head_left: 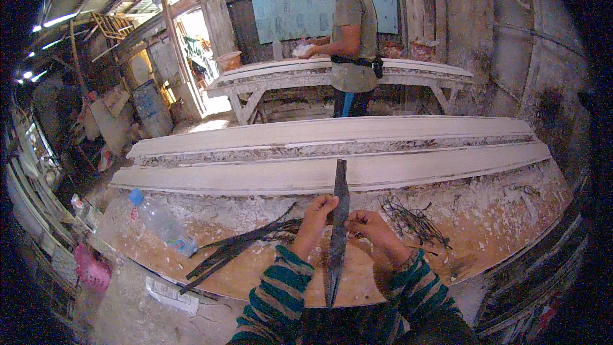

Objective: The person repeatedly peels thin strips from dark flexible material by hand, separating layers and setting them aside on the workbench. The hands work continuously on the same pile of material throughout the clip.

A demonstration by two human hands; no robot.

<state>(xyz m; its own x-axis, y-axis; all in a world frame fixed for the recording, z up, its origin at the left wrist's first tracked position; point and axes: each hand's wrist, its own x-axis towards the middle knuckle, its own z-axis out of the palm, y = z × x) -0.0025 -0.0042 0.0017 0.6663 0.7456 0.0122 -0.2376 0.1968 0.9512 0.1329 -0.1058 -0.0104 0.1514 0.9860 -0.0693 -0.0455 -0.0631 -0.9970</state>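
On the worktable [504, 220] before you, two boards [255, 176] lie one behind the other; nearer you, left to right: a bottle [159, 220], strips [246, 236] and, past your right hand [371, 229], cords [414, 219]. Behind, a co-worker [354, 32] stands between boards and bench [415, 78].

The dark strip [337, 236] looks matt and slightly rough, its material hard to tell. The desk [498, 239] is wood, rough with pale flakes [472, 191]; the white slabs [268, 172] look smooth and matt (chalky, almost), the bottle [159, 220] clear glossy plastic, the striped sleeves [274, 289] cloth.

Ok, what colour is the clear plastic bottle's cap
The bottle cap is blue; the head view shows it.
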